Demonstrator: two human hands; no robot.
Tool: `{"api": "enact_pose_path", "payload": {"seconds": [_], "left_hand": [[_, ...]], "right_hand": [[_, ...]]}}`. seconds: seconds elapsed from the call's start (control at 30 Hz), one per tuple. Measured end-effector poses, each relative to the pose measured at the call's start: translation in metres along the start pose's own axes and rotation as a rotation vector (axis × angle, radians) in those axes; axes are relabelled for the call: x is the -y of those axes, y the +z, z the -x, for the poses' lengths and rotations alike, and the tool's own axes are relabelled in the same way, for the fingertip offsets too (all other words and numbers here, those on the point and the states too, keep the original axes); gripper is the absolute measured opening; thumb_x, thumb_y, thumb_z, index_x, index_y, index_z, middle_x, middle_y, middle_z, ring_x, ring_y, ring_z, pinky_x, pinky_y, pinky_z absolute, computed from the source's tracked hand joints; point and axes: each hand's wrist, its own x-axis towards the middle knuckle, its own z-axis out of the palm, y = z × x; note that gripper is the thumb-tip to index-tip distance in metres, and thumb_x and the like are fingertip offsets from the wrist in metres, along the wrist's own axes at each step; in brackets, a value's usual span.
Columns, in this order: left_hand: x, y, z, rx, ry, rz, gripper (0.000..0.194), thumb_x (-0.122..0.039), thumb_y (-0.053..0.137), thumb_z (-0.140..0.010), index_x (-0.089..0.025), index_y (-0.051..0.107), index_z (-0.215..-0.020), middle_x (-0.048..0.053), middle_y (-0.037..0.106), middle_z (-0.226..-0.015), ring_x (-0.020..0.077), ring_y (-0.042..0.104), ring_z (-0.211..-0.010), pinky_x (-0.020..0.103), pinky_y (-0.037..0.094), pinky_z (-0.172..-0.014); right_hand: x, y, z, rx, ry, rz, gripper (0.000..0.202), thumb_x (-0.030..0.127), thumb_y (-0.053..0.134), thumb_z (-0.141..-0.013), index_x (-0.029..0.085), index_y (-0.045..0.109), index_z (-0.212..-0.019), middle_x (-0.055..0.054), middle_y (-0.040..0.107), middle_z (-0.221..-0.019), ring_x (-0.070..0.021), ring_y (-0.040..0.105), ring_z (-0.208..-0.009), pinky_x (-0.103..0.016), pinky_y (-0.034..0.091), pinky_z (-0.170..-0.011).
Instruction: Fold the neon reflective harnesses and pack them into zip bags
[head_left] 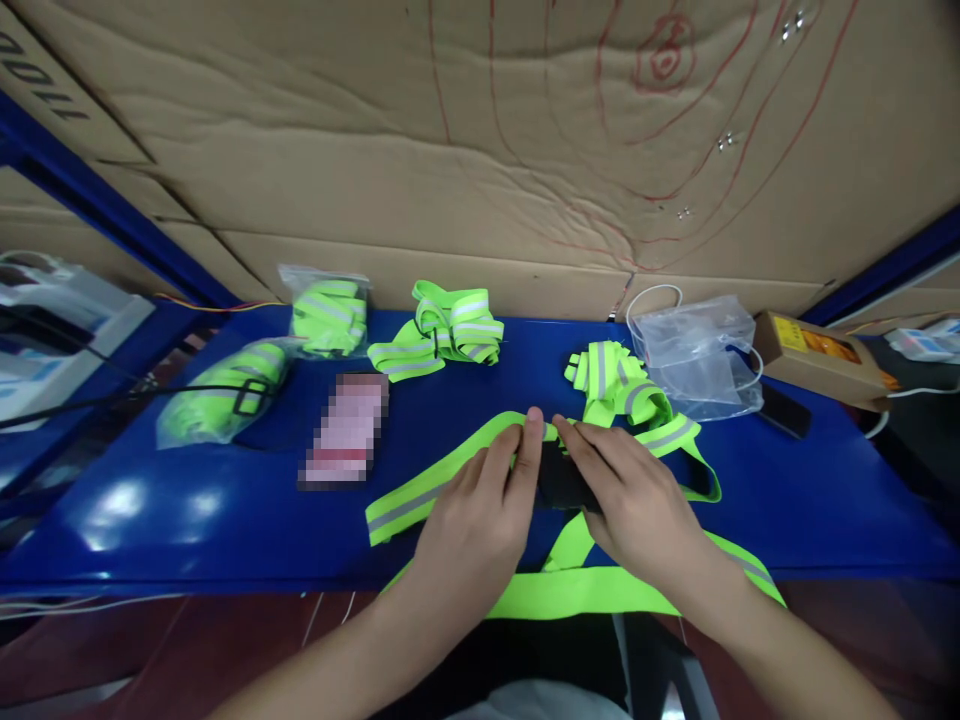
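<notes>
A neon yellow-green reflective strap with a grey stripe lies in loops across the front of the blue table. My left hand is closed on part of it, the fingers bent over the band. Opposite, my right hand grips the same strap, its fingertips near those of the left. Between the two hands shows a black piece, partly covered by the fingers. One band hangs below my wrists over the table's front edge. Behind my right hand sits a bunched part of neon strap.
The blue table carries a folded neon strap bundle, two bagged bundles at the left, and a blurred pink rectangular item. At the right are a clear plastic bag, a dark phone-like object and a cardboard box.
</notes>
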Motion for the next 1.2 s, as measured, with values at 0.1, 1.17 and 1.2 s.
{"api": "enact_pose_path", "payload": {"seconds": [0.1, 1.17, 1.2], "left_hand": [[0.005, -0.027, -0.006, 0.09, -0.003, 0.175, 0.088, -0.056, 0.066, -0.091, -0.025, 0.028, -0.164, 0.025, 0.048, -0.153, 0.0472, 0.057, -0.132, 0.065, 0.059, -0.094], [0.02, -0.02, 0.0, 0.786, -0.301, 2.236, 0.028, -0.043, 0.075, -0.089, -0.018, 0.07, -0.101, 0.001, 0.068, -0.062, 0.0148, 0.066, -0.049, 0.021, 0.048, -0.054], [0.021, -0.023, -0.001, 0.782, -0.324, 2.202, 0.026, -0.04, 0.076, -0.087, -0.017, 0.071, -0.097, 0.001, 0.068, -0.063, 0.0144, 0.065, -0.051, 0.022, 0.048, -0.058]], "right_hand": [[-0.005, -0.012, 0.0, -0.017, 0.041, -0.156, 0.085, 0.002, 0.049, -0.069, 0.015, 0.043, -0.153, -0.014, 0.067, -0.13, -0.0303, 0.065, -0.114, -0.047, 0.057, -0.096], [-0.054, 0.008, -0.001, 0.818, 0.188, -1.581, 0.094, 0.07, 0.082, -0.072, 0.023, 0.055, -0.15, -0.016, 0.059, -0.147, -0.0303, 0.049, -0.146, -0.05, 0.041, -0.117], [-0.056, 0.002, 0.001, 0.841, 0.187, -1.551, 0.093, 0.071, 0.081, -0.072, 0.022, 0.058, -0.147, -0.015, 0.063, -0.142, -0.0298, 0.052, -0.144, -0.049, 0.042, -0.116]]}}
